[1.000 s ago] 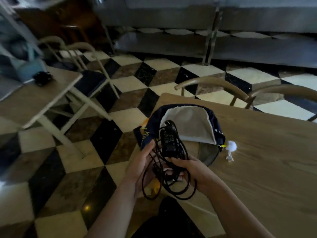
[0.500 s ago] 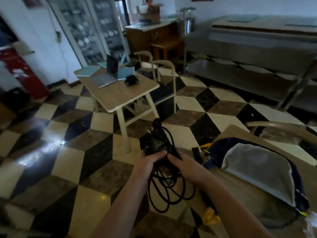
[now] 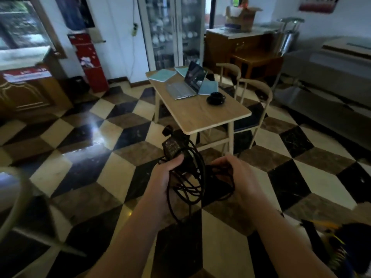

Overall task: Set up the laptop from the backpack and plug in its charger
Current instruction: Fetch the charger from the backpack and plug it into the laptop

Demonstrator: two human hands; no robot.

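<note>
Since a moment ago my view has swung away from the wooden table with the backpack, which now shows only as a dark blue and yellow fabric corner [image 3: 341, 243] at the lower right edge. The room ahead has opened up.

My left hand [image 3: 162, 185] is curled closed around the black laptop charger [image 3: 176, 146]: fingers wrapped over the lower part of its rectangular power brick, thumb side toward me, the brick sticking up and away above my knuckles with a small plug block at its top. My right hand [image 3: 239, 177] is beside it, fingers hooked inward and pinching into the tangled loops of black cable [image 3: 192, 189] that hang between and below both hands. Both bare forearms reach forward from the bottom of the view, wrists close together, held in the air above the floor.

Beneath them lies a polished checkered floor of black, cream and brown tiles [image 3: 112, 177], open and bare to the left and ahead of my hands. Farther on stands a small light wooden table [image 3: 208, 117]. On it, an open silver laptop [image 3: 186, 85] sits toward the far end, with pale teal papers [image 3: 162, 75] around it and a black cup on a saucer [image 3: 216, 96] just beside it. White-framed chairs [image 3: 257, 101] stand along the table's right side. The near half of the tabletop is bare.
</note>
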